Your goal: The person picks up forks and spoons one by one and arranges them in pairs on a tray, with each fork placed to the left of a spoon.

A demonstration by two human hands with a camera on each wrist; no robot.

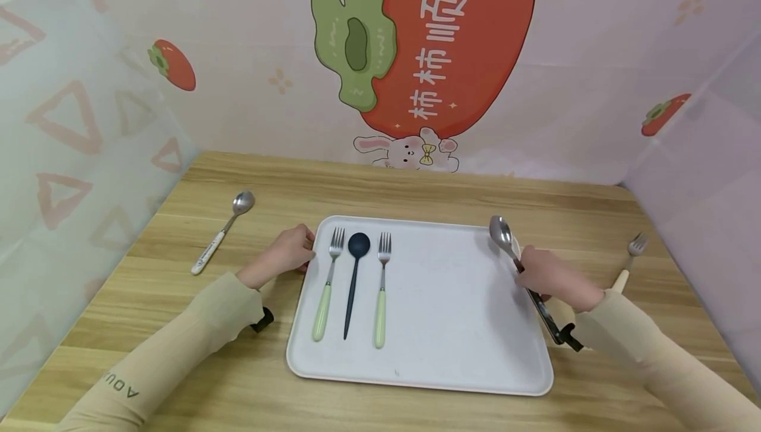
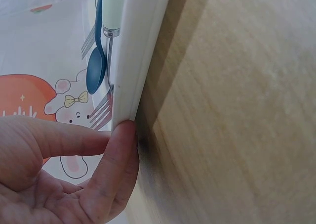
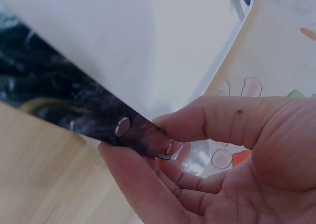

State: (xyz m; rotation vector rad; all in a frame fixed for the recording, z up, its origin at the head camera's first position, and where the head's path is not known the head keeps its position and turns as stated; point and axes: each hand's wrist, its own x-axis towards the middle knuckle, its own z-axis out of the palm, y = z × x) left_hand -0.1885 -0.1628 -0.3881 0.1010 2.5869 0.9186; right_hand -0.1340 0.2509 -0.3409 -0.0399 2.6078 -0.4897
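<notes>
My left hand pinches the left rim of a white rectangular tray, with thumb and fingers at its edge in the left wrist view. On the tray's left part lie a fork with a pale green handle, a dark spoon and another green-handled fork, side by side. My right hand grips a metal spoon by its dark, riveted handle. The spoon's bowl points away from me, over the tray's far right corner.
Left of the tray, a spoon with a white handle lies on the wooden table. A fork with a cream handle lies at the right, partly behind my sleeve. A pale rounded thing shows below my right hand. A patterned backdrop stands behind.
</notes>
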